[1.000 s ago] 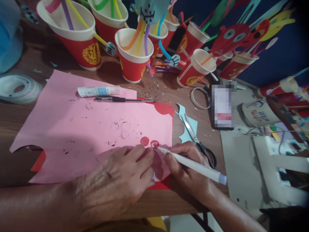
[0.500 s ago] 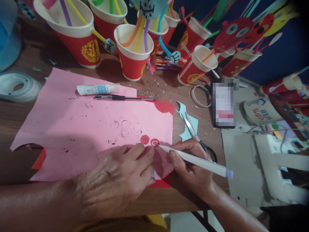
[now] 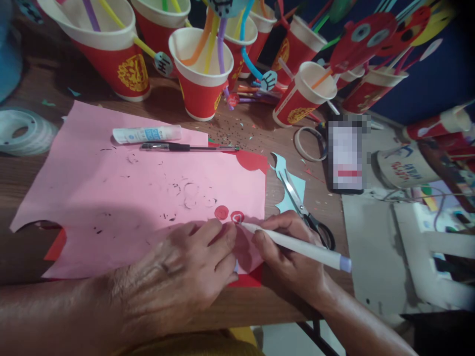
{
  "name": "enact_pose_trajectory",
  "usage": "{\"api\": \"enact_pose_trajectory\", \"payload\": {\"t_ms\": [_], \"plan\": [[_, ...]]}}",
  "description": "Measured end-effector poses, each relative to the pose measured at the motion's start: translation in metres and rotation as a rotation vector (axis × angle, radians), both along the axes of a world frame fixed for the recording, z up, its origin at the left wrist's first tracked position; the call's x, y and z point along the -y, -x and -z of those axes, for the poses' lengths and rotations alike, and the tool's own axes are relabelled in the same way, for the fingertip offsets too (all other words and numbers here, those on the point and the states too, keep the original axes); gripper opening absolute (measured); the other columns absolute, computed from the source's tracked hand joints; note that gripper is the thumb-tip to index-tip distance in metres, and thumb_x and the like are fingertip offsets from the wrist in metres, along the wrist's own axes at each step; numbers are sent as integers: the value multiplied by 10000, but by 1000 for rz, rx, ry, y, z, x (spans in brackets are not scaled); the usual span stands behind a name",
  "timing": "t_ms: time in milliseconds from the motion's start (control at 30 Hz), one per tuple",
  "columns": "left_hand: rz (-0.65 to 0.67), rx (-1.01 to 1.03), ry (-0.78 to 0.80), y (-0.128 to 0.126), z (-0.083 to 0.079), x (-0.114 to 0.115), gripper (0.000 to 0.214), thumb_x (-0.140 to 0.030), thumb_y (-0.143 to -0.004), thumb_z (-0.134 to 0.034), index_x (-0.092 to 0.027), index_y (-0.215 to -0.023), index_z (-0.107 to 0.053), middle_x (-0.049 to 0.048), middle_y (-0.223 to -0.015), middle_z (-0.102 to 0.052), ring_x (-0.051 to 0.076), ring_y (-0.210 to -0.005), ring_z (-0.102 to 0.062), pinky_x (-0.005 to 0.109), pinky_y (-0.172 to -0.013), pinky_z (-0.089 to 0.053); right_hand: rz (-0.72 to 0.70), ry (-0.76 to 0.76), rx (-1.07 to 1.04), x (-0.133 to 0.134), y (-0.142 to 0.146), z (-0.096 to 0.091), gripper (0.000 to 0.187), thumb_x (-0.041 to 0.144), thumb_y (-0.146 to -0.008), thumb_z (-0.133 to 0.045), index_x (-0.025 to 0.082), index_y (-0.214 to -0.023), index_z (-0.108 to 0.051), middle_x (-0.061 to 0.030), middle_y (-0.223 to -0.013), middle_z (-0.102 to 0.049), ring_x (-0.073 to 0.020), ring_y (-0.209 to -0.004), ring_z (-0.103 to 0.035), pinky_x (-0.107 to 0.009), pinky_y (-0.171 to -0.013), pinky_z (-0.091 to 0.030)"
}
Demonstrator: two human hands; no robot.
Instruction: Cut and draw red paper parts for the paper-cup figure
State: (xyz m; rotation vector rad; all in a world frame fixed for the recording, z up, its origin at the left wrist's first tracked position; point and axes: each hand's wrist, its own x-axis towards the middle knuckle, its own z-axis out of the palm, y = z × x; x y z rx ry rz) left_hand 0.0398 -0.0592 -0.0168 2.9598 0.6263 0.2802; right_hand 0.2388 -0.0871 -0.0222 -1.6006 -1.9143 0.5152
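My right hand [image 3: 293, 257] grips a white marker [image 3: 302, 244] with a pale purple end. Its tip touches or nearly touches a small red paper circle [image 3: 237, 217] bearing a white outline. Beside that lies a plain red circle [image 3: 221, 212]. Both rest on a large pink sheet [image 3: 141, 198]. My left hand [image 3: 185, 267] lies across the sheet, palm down, fingers stretched and slightly bent, their tips just below the circles. A small pale purple piece [image 3: 236, 267] peeks out by its thumb; how it is held is hidden.
A glue stick [image 3: 146, 133] and black pen [image 3: 189, 147] lie on the sheet. Scissors [image 3: 302, 207] rest on pale blue paper right of it. Red paper cups [image 3: 202, 94] with straws line the back. A phone [image 3: 346, 155] and tape rolls [image 3: 25, 132] flank the work.
The marker's rear end has shifted slightly left and down, its tip still at the outlined circle. My left hand stays in place. The view has moved slightly.
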Motion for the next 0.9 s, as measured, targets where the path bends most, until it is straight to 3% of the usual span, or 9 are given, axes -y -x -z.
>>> {"api": "enact_pose_trajectory", "payload": {"t_ms": [200,400,567,700,800,900], "plan": [[-7,3,21,1,-1,-1,118,-191,-825,-476,-189,-797,-590,95,-1001,-652,227,-796,-547,337,-587,-408,35,1,-40,3,-3,4,76,205,-782,-605,219,-768,-532,39,-619,-607,-94,-464,-584,-190,-421,-456],[56,7,30,4,5,-1,68,-220,-801,-522,-185,-808,-579,114,-1023,-640,248,-835,-557,363,-642,-427,129,110,-296,3,-7,8,76,202,-795,-612,211,-816,-539,17,-668,-610,-126,-526,-605,-240,-480,-484],[57,28,47,9,7,3,72,-214,-834,-516,-180,-844,-580,99,-1120,-614,230,-965,-545,369,-802,-421,182,22,-465,-3,-3,8,81,190,-828,-564,211,-904,-550,-5,-729,-628,-150,-630,-624,-293,-597,-523],[39,57,1,12,8,7,93,-217,-851,-504,-171,-843,-584,118,-1208,-577,226,-964,-553,367,-803,-431,178,-20,-496,-7,-4,12,152,196,-820,-584,216,-966,-549,-38,-849,-653,-182,-784,-641,-359,-728,-531],[33,82,-17,14,7,9,105,-230,-855,-512,-163,-852,-592,129,-1207,-577,222,-959,-565,353,-783,-453,180,-2,-605,-10,-3,6,146,194,-826,-582,217,-958,-526,-20,-824,-657,-168,-764,-651,-337,-706,-543],[1,111,-29,19,5,9,123,-233,-863,-508,-158,-820,-595,116,-1130,-613,216,-951,-575,336,-751,-475,159,78,-738,-13,4,-13,83,174,-825,-570,204,-877,-513,20,-694,-646,-138,-643,-652,-280,-609,-544]]}}
